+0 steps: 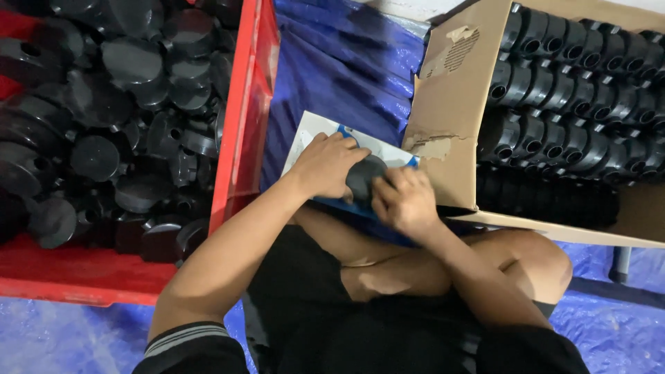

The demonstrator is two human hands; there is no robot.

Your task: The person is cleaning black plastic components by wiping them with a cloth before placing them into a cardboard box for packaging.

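Note:
I sit cross-legged on a blue tarp. My left hand [327, 163] and my right hand [405, 201] both grip one round black plastic part [363, 177] just above my knees. The part is held over a white and blue flat sheet [315, 128] lying on the tarp. My fingers hide most of the part.
A red crate [244, 131] at the left is piled with several black round plastic parts [118, 104]. A brown cardboard box [450, 104] at the right holds neat rows of the same black parts [575, 90]. Blue tarp [339, 62] lies between them.

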